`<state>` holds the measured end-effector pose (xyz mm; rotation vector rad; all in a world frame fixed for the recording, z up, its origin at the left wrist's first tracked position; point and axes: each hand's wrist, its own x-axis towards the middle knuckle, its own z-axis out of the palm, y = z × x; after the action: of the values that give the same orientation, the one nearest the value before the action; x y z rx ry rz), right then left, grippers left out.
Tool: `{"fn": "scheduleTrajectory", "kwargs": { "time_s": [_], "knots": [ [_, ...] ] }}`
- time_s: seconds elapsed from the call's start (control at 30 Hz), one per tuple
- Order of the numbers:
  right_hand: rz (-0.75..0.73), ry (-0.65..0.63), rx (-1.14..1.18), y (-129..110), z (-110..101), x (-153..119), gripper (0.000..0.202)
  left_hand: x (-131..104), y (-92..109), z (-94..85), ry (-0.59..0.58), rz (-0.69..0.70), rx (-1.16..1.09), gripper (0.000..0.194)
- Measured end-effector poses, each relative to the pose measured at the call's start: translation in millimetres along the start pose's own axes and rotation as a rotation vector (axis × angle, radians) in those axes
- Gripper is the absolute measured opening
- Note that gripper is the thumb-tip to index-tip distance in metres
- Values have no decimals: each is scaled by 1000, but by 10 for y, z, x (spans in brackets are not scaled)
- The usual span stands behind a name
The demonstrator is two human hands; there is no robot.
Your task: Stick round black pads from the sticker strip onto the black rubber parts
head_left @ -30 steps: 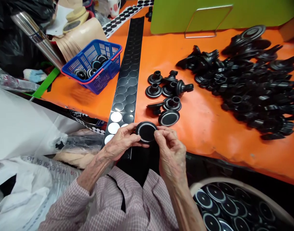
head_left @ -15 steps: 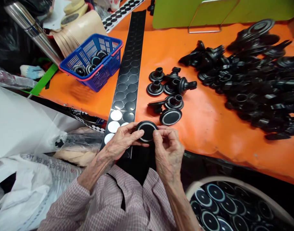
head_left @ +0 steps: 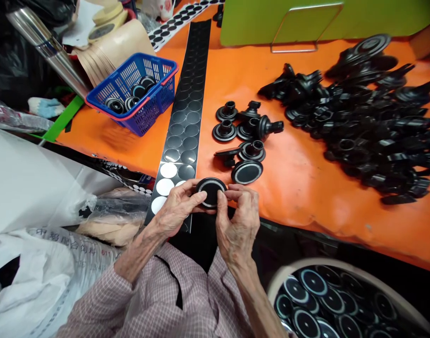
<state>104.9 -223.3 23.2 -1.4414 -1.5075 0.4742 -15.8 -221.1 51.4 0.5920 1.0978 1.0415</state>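
Note:
A round black disc part (head_left: 211,193) with a pale ring on its face is held between my two hands at the table's front edge. My left hand (head_left: 177,205) grips its left side, the thumb lying on the face. On the right side, my right hand (head_left: 238,218) has its thumb on the disc's face and its fingers at the rim. A long black strip of round stickers (head_left: 181,131) runs beside my left hand, with bare white circles (head_left: 164,187) at its near end. Several black knobbed discs (head_left: 247,172) sit just beyond my hands.
A large heap of black parts (head_left: 363,126) covers the orange table (head_left: 271,197) at right. Further left stands a blue basket (head_left: 147,110) holding a few discs. A round tub (head_left: 281,274) full of ringed discs is at the lower right. A green panel (head_left: 250,23) stands behind.
My right hand has shifted slightly left and its thumb now reaches further onto the disc's face. The left hand keeps its grip. The whole view has shifted slightly.

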Motion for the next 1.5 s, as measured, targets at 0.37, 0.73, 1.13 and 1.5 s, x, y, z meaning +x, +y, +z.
{"fn": "scheduleTrajectory", "kwargs": {
  "time_s": [0.37,0.73,1.13,1.5],
  "knots": [
    [103,67,-160,415,-168,380,50,490,564,-41,-103,92,319,27],
    [249,-108,72,396,-100,635,28,1098,583,-89,-491,210,693,54],
    [492,-203,686,261,-70,766,41,867,571,-203,-367,713,737,46],
    [30,-463,829,-1125,1240,1880,14,775,2180,-1026,203,581,841,61]
  ]
}}
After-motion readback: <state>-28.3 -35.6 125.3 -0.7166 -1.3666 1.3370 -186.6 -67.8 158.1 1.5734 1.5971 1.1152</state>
